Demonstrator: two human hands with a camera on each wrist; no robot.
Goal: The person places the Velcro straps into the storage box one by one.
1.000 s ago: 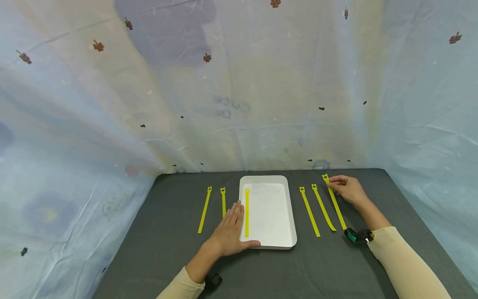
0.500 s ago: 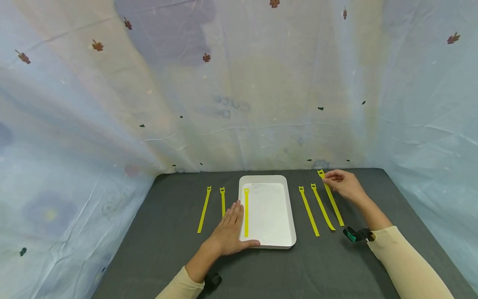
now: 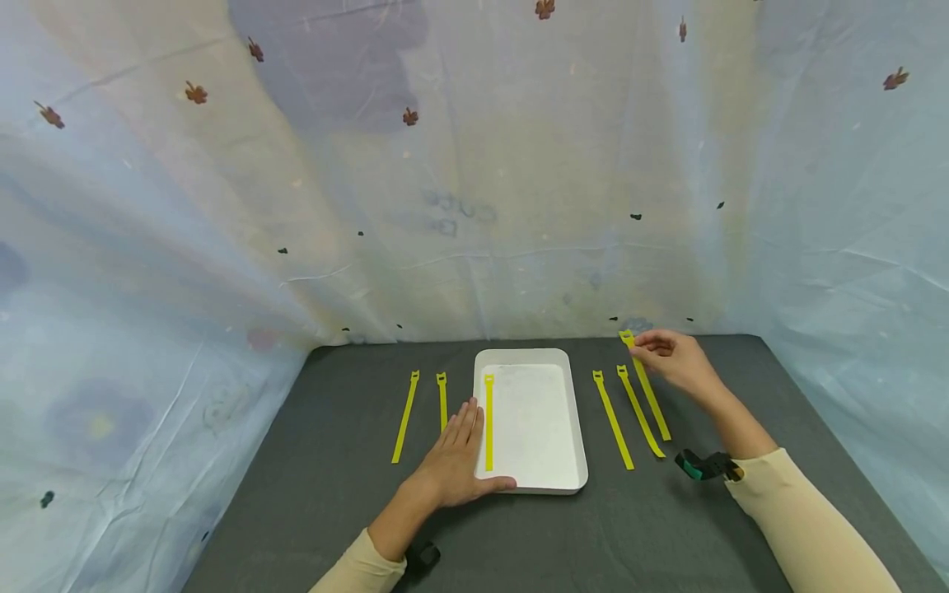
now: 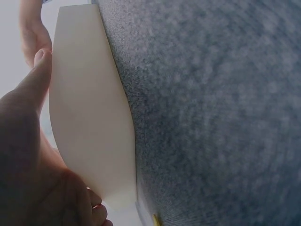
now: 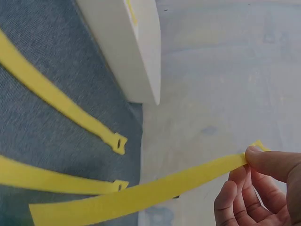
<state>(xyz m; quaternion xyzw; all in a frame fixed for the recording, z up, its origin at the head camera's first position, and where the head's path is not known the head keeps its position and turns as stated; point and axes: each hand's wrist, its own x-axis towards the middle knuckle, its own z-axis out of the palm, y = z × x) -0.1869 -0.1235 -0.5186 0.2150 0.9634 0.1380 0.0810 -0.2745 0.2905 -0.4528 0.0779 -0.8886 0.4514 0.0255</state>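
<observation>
Right hand (image 3: 680,363) pinching a yellow strap (image 3: 649,394) near its slotted end, I reckon its free tail, stretching towards me, could drag the loose strap (image 3: 641,416) left of the hand if carried too low.

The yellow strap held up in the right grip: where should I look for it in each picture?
Head: right of centre, slanting down from the right grip; the yellow strap.
Left wrist: not seen.
Right wrist: across the bottom, rising rightward to the pinching fingers.
Shared landmark: the white tray, lower middle in head, left in left wrist, top in right wrist.
</observation>
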